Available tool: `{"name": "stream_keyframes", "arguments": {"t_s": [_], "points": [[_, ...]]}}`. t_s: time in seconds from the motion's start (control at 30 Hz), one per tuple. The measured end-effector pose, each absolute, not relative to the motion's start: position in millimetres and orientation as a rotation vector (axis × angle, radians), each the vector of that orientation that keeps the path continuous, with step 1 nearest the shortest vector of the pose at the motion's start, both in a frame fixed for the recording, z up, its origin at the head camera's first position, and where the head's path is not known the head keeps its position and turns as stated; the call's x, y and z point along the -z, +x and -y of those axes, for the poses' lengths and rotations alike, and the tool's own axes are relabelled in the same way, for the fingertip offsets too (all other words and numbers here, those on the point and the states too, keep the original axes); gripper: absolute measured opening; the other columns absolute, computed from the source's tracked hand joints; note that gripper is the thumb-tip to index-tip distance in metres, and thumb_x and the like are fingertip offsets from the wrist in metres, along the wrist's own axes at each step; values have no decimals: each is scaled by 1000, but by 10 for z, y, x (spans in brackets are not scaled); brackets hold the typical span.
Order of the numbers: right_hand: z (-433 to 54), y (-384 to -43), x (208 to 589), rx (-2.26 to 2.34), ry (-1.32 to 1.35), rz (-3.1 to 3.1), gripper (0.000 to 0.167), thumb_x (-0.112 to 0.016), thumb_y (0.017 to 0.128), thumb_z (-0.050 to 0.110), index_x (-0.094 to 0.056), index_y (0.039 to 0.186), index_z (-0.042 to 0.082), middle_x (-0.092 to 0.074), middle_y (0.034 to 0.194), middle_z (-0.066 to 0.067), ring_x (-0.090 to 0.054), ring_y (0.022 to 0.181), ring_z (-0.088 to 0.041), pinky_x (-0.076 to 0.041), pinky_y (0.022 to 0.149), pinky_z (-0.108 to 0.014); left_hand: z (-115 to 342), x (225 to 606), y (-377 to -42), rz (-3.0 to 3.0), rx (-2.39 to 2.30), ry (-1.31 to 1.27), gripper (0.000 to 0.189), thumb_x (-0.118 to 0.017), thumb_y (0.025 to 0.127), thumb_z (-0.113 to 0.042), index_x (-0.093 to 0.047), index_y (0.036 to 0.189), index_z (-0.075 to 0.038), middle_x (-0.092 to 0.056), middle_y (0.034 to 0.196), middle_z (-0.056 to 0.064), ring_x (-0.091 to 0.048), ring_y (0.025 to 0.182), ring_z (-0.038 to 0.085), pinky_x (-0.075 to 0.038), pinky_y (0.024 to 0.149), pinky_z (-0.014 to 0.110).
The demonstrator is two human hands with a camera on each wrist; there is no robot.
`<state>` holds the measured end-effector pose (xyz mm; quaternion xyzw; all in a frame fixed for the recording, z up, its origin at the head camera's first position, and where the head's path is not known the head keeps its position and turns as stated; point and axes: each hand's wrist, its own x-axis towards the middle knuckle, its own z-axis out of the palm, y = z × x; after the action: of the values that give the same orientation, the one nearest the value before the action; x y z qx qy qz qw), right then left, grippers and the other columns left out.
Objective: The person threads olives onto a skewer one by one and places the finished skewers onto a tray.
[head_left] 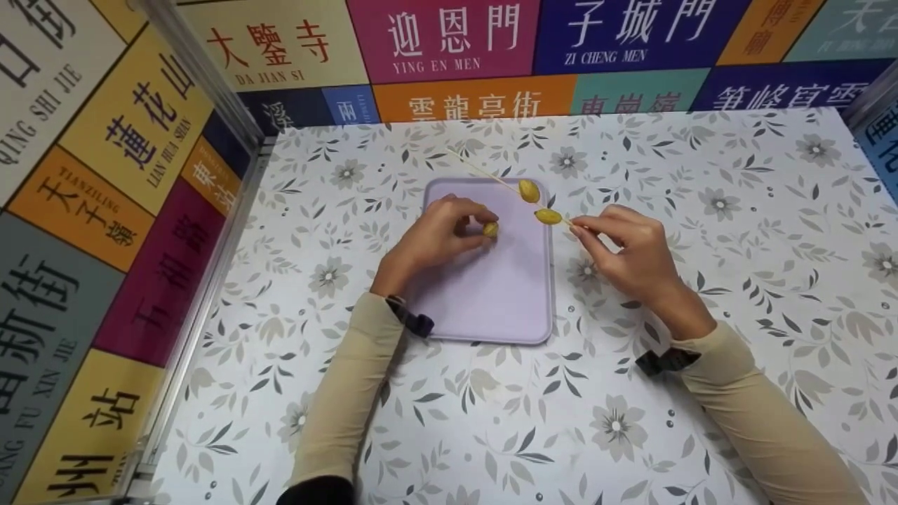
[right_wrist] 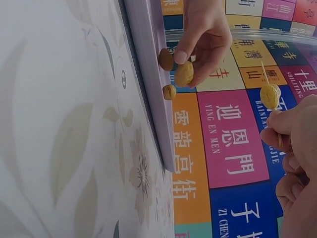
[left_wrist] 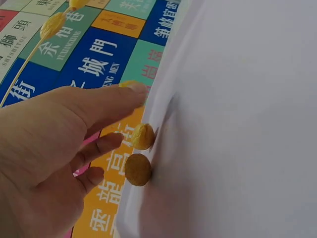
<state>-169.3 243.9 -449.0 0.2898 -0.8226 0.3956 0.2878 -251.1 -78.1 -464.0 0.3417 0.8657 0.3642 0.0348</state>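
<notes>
Over the lilac tray (head_left: 484, 308), my left hand (head_left: 442, 231) pinches a small oval yellow fruit (right_wrist: 184, 74) between thumb and fingers. My right hand (head_left: 631, 256), to the right of the tray, pinches a thin bamboo skewer (head_left: 484, 170) near its lower end. Two yellow fruits are threaded on it, an upper one (head_left: 529, 191) and a lower one (head_left: 548, 216), and its bare tip points up and left. In the left wrist view, another yellow fruit (left_wrist: 142, 136) and a brown round piece (left_wrist: 137, 169) lie on the tray, hidden by my left hand in the head view.
The tray lies on a table with a white floral cover (head_left: 491, 421). Panels with coloured blocks of Chinese lettering stand behind the table (head_left: 449, 35) and along its left side (head_left: 126, 210). Dark wrist straps (head_left: 666, 361) sit on both forearms.
</notes>
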Motion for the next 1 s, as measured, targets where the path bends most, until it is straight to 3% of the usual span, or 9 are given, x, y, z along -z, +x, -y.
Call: {"name": "stream_keyframes", "arguments": {"t_s": [0.27, 0.53, 0.8, 1.0], "points": [[-2419, -1688, 4492, -1060, 768, 2194, 12, -84, 93, 3, -87, 104, 5, -66, 71, -5, -39, 63, -4, -30, 59, -18, 937, 4605, -2563, -2562, -1502, 924, 34, -83, 97, -19, -79, 130, -23, -80, 126, -8, -67, 112, 24, -53, 94, 50], [-2403, -1678, 4522, -1087, 748, 2185, 13, -86, 90, 0, -87, 101, 5, -66, 70, -6, -39, 63, -5, -30, 59, -20, 1095, 4616, -2616, -2416, -1897, 796, 33, -83, 98, -25, -76, 131, -22, -77, 126, -5, -65, 108, 23, -44, 83, 34], [-2417, -1689, 4539, -1101, 793, 2199, 14, -85, 90, -1, -87, 102, 4, -67, 72, -6, -40, 64, -4, -32, 59, -22, 1133, 4600, -2641, -2446, -2105, 632, 46, -87, 94, -26, -73, 138, -26, -74, 130, -4, -64, 107, 21, -45, 84, 30], [-2390, -1686, 4545, -1118, 827, 2194, 15, -86, 88, -4, -87, 101, 4, -67, 71, -7, -42, 65, -5, -34, 58, -27, 1150, 4610, -2672, -2477, -2202, 602, 43, -87, 93, -20, -76, 135, -22, -74, 131, -2, -65, 106, 25, -44, 80, 29]]}}
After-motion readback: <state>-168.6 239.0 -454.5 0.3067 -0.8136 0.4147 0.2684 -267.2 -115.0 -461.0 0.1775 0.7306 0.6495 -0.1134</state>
